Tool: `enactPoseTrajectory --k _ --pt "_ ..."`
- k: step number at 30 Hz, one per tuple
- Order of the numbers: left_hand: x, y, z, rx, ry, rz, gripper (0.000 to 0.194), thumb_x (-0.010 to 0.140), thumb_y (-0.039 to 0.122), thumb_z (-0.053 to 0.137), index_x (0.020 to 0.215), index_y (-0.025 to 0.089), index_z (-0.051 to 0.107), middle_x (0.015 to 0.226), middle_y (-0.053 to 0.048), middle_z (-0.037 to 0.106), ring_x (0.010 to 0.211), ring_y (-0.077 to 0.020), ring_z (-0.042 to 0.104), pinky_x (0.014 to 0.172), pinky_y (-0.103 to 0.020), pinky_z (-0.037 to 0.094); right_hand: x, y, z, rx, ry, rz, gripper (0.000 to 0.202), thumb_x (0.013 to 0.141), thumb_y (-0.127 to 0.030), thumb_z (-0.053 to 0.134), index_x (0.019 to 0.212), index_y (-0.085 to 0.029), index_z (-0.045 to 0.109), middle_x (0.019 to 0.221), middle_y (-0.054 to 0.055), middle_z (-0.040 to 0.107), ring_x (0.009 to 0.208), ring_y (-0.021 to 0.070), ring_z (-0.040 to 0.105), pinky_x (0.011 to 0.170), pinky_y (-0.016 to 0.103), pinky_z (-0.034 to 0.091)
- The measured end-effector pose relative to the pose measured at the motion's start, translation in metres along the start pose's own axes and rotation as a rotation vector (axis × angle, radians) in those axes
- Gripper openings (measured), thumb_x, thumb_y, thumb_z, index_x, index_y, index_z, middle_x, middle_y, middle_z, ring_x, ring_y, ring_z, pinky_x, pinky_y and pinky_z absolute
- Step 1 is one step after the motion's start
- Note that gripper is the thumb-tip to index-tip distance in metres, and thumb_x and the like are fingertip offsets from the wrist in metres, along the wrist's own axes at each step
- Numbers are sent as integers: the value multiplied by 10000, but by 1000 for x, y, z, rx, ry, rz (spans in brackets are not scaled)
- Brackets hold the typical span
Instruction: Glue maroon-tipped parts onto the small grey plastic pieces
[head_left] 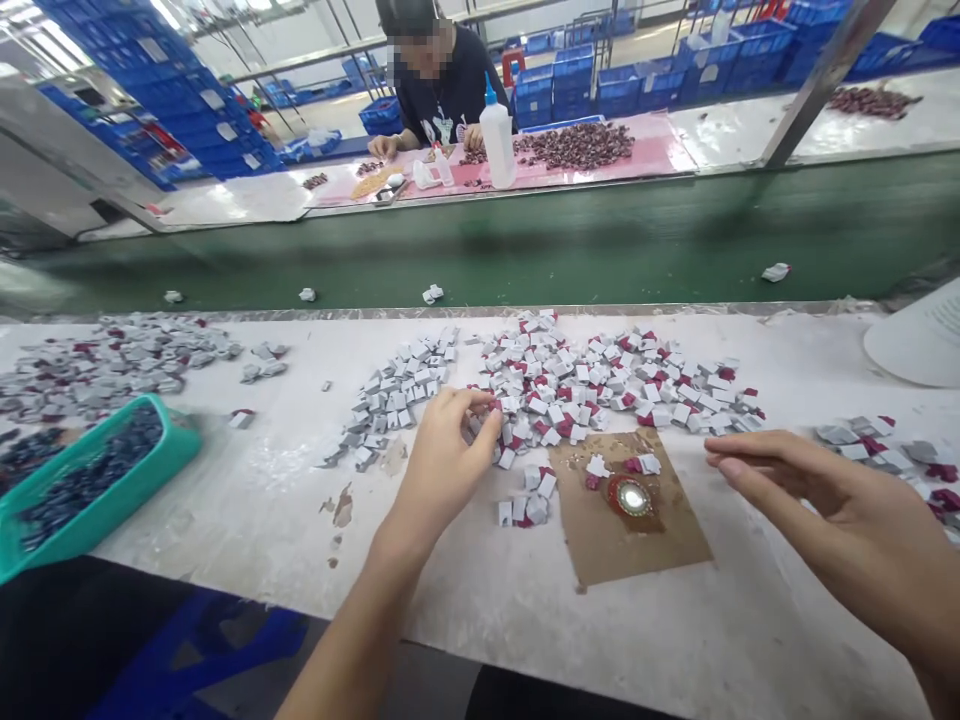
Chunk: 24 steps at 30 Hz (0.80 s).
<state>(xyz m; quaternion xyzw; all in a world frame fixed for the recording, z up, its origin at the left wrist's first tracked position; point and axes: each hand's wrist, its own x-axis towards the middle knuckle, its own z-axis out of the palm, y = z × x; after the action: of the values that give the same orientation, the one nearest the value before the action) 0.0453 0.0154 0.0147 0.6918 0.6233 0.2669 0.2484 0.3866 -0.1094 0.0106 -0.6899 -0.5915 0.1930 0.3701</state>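
Teal plastic tray (112,490) at 8 o'clock on the white worktop (247,510), filled with small dark blue-grey pieces; contents too small to tell apart.

Left hand (442,455) near centre, fingers (480,415) pinched narrow at the edge of the red-and-white pile (600,385); whether a piece is actually between them cannot be told. Pile spreads from centre toward 2 o'clock: small folded white tabs, many with a crimson patch. All-grey pile (394,395) sits just beside the hand at 11 o'clock of it.

Right hand (847,520) at 4 o'clock, held above the worktop, fingers extended and close together, holding nothing.

Brown cardboard square (637,545) between the two hands; on it a round red ring with shiny centre (630,497) and a few loose tabs.

Further grey scatter (105,360) at 10 o'clock. Green conveyor belt (600,245) beyond the worktop carries stray pieces. Across it, another person (435,80) at a pink mat (645,155), white glue bottle (498,140) at 12 o'clock.
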Motion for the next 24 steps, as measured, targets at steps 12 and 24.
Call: enactPoseTrajectory --k 12,24 --pt "2 -9 -5 45 26 4 358 989 444 556 1191 248 777 1056 -80 745 831 -255 649 679 -369 499 201 41 -7 -469 182 288 431 1074 -159 721 1503 -182 757 1609 178 705 1206 281 801 1153 502 626" --pt "-44 -65 -14 240 371 -20 379 995 321 576 1281 195 791 1220 -160 674 1188 -373 673 1100 -565 570 234 16 0 -408 44 346 301 1129 -384 762 1220 -104 822 1165 216 858 1151 310 827 1073 488 610"
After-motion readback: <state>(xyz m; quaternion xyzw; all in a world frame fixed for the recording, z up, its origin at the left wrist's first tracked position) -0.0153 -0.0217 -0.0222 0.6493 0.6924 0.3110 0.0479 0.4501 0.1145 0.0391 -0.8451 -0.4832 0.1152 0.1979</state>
